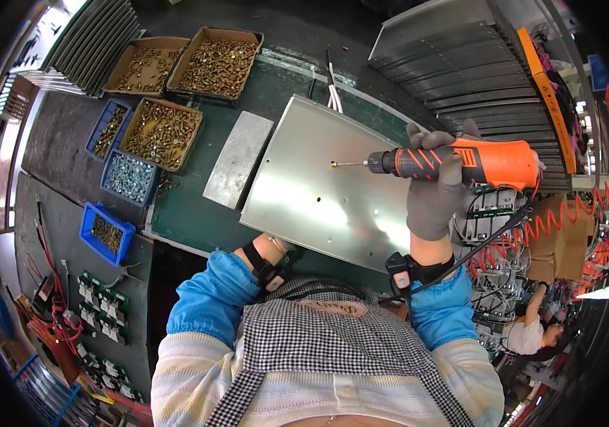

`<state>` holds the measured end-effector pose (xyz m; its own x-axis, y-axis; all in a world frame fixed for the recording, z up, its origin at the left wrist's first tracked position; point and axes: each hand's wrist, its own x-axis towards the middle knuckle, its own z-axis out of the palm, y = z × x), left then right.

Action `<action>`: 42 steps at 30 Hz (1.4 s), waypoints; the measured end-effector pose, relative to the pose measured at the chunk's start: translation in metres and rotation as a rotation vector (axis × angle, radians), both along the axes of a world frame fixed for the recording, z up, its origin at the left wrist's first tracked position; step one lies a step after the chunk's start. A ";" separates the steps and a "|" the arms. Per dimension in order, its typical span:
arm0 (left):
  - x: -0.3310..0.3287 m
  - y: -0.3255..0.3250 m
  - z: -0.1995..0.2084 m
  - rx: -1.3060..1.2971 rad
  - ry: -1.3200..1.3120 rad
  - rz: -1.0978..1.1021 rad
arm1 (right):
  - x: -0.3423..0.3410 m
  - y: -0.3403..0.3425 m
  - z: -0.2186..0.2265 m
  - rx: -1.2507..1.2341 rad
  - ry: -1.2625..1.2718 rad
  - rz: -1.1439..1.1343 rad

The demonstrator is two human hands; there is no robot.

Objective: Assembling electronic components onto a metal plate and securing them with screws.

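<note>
My right hand [436,196], in a grey glove, is wrapped round an orange and black electric screwdriver [493,162]. Its bit [353,164] points left over a shiny sheet-metal panel [297,181], with a small brass-coloured screw [334,164] at the tip. Whether the screw touches the panel, I cannot tell. The panel has several small holes and appears tilted up off the bench. My left hand [291,254] reaches beneath the panel's near edge, so its fingers are hidden. A flat grey metal block [239,160] lies to the left of the panel.
Cardboard trays [215,64] and blue bins [107,233] of screws and small fasteners stand on the left. Stacked metal panels [461,71] rise at the back right. Circuit boards [103,306] lie lower left. A red coiled cord [532,238] hangs on the right; another person [528,334] is beyond.
</note>
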<state>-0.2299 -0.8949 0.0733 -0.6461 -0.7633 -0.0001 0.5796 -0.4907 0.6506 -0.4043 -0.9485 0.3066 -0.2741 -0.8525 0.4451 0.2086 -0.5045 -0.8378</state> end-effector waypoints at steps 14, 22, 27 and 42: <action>-0.003 -0.002 -0.003 -0.131 -0.110 0.004 | 0.027 -0.013 0.034 0.196 0.382 0.066; -0.001 -0.003 0.005 -0.362 -0.434 0.124 | 0.053 -0.030 0.036 0.282 0.398 0.078; 0.019 -0.002 0.017 -0.868 -1.014 0.124 | 0.048 -0.019 0.036 0.327 0.256 0.124; 0.243 -0.164 0.168 -0.632 -1.520 0.530 | 0.033 -0.011 0.024 0.282 0.386 0.370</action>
<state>0.0131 -1.0591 0.2411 -0.0503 -0.9981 0.0362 -0.6850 0.0609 0.7260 -0.3714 -0.9596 0.3303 0.1996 -0.9601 0.1959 -0.0175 -0.2034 -0.9789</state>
